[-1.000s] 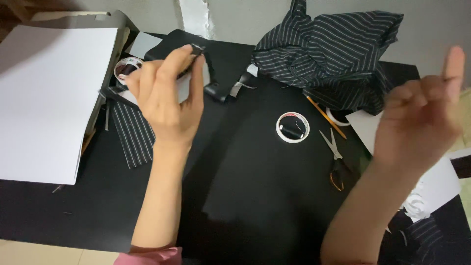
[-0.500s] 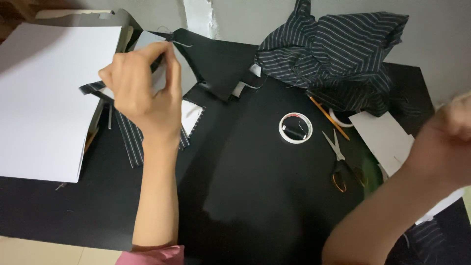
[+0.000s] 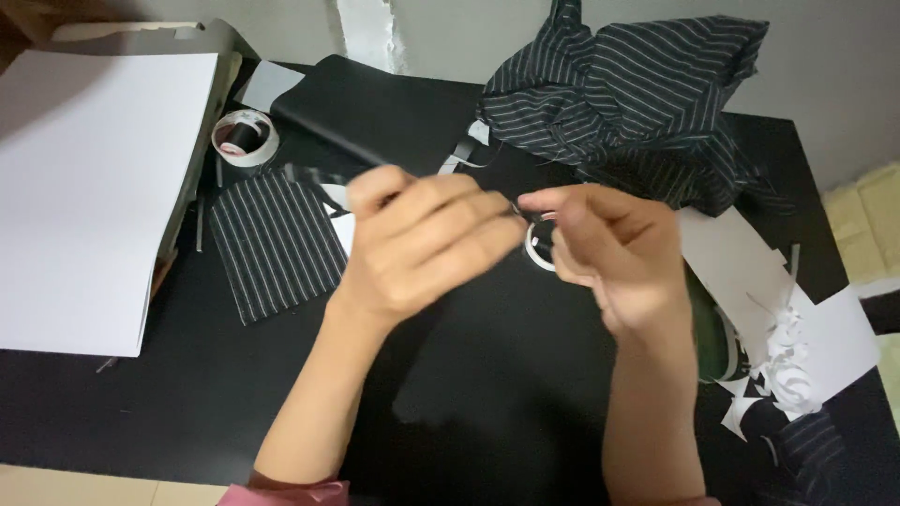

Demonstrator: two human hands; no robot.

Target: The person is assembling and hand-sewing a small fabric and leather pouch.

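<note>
Your left hand (image 3: 427,248) and right hand (image 3: 609,253) meet above the black table (image 3: 187,412), fingertips pinched together on something thin and dark that is too small to make out; both are clenched on it, just over a small white tape ring (image 3: 536,251). You seem to be working fine material between the fingertips. A square striped black fabric patch (image 3: 274,242) lies left.
</note>
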